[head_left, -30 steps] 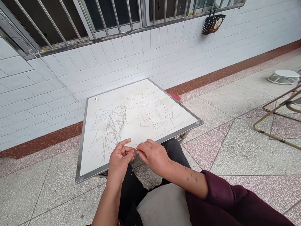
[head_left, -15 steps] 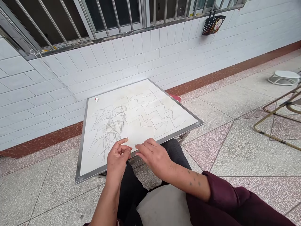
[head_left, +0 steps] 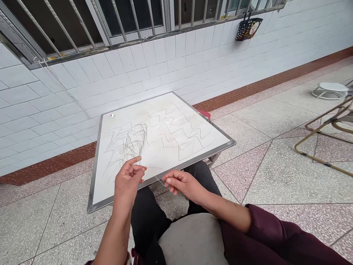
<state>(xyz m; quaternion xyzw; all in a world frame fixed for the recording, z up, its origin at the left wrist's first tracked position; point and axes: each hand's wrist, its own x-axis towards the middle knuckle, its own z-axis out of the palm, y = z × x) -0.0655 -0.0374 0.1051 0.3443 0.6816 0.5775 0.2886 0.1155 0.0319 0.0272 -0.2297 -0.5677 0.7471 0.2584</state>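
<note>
A white table (head_left: 160,162) with a grey metal rim stands before me. Many thin dark wires (head_left: 128,141) lie bunched on its left part, and bent zigzag wires (head_left: 179,132) are spread over its right part. Above the near edge, my left hand (head_left: 129,178) pinches something small and orange-red between thumb and fingertip, with a thin strand hanging below. To its right, my right hand (head_left: 180,182) has its thumb and fingers closed on a thin wire (head_left: 160,180) that sticks out toward the left hand. The two hands are apart.
A small white and red item (head_left: 112,116) sits at the table's far left corner. Behind the table is a tiled wall (head_left: 124,79) with a barred window. A basket (head_left: 248,29) hangs there. At the right are a white stool (head_left: 331,87) and a metal-framed chair (head_left: 325,162).
My hands have moved apart; the left went left and slightly down. My right hand has turned, so its fingers and the thin wire now show. The view has shifted slightly.
</note>
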